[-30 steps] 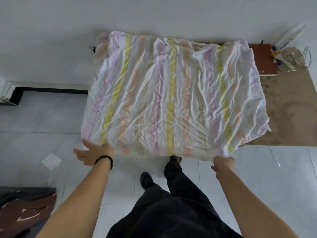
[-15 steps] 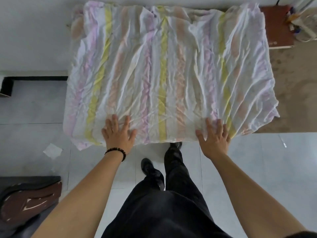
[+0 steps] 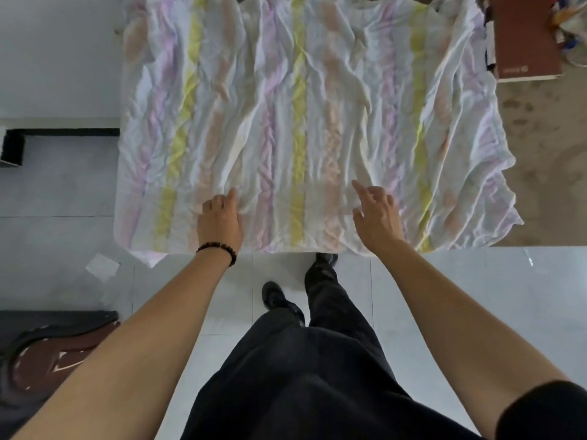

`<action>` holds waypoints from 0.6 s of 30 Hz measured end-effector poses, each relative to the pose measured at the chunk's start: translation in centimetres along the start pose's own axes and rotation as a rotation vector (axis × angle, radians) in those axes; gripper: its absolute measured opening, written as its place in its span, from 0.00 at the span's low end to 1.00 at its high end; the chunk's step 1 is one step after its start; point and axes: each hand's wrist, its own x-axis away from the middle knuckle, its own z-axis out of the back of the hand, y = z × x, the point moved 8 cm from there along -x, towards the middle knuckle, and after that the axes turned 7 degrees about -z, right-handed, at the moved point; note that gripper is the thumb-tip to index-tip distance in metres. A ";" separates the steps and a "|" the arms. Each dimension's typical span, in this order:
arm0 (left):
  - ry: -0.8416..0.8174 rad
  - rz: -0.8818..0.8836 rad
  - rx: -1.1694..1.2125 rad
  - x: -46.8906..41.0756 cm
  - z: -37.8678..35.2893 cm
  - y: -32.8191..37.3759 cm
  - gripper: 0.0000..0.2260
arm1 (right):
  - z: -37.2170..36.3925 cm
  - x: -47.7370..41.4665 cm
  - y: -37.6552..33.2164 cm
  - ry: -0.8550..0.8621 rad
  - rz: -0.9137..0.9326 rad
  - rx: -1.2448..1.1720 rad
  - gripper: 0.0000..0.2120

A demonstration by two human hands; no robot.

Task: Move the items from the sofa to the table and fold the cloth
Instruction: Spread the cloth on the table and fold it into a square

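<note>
Both palms lay flat on cloth (image 3: 301,106) before. Now left hand (image 3: 219,219) curls its fingers, grasp unclear; right hand (image 3: 376,214) lifts, fingers loose, holding nothing.

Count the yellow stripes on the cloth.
3. One yellow stripe runs left of the left hand, one between the hands, one right of the right hand. The cloth's far edge is out of frame.

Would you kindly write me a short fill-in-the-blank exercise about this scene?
1. The striped cloth is spread over the ____.
2. The bead bracelet is on the ____ wrist.
3. The brown book lies beside the cloth's far ____ corner.
Missing words: table; left; right.
</note>
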 end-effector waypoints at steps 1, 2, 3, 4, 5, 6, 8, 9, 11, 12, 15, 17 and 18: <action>-0.018 0.007 -0.016 -0.5 0.0 0.2 0.20 | -0.6 -0.4 -0.5 -0.064 0.023 0.032 0.27; -0.034 0.010 -0.032 -0.7 -0.1 0.2 0.18 | -1.0 -0.5 -0.7 -0.092 0.038 0.044 0.27; -0.051 0.003 -0.049 -0.6 -0.1 0.3 0.14 | -1.0 -0.2 -0.7 -0.091 0.049 0.027 0.25; -0.077 -0.008 -0.064 -0.3 -0.2 0.3 0.10 | -0.9 0.2 -0.6 -0.081 0.047 -0.003 0.22; -0.119 -0.019 -0.074 0.1 -0.6 0.2 0.06 | -0.9 0.5 -0.5 -0.081 0.036 -0.009 0.17; -0.173 -0.028 -0.074 0.5 -1.0 0.1 0.04 | -1.2 0.7 -0.4 -0.102 0.026 0.019 0.13; -0.299 -0.025 -0.046 1.2 -2.0 -0.4 0.04 | -2.0 0.7 -0.4 -0.235 0.004 0.146 0.10; -0.358 -0.018 -0.022 1.3 -2.2 -0.7 0.03 | -2.3 0.5 -0.5 -0.343 -0.025 0.217 0.09; -0.473 0.012 0.032 1.1 -2.3 -1.3 0.02 | -2.2 -0.4 -1.7 -0.568 -0.036 0.393 0.05; -0.508 0.032 0.064 0.9 -2.0 -1.5 0.04 | -1.8 -1.2 -2.6 -0.630 -0.007 0.484 0.06; -0.377 0.121 0.140 -1.6 0.5 -2.6 0.13 | 0.4 -5.3 -7.3 -0.542 0.122 0.507 0.09; -0.220 0.172 0.139 -3.7 3.3 -3.5 0.14 | 2.0 -7.9 -11.1 -0.402 0.218 0.321 0.13; -0.176 0.190 0.139 -4.7 4.4 -4.0 0.13 | 2.5 -8.8 -12.9 -0.359 0.260 0.225 0.17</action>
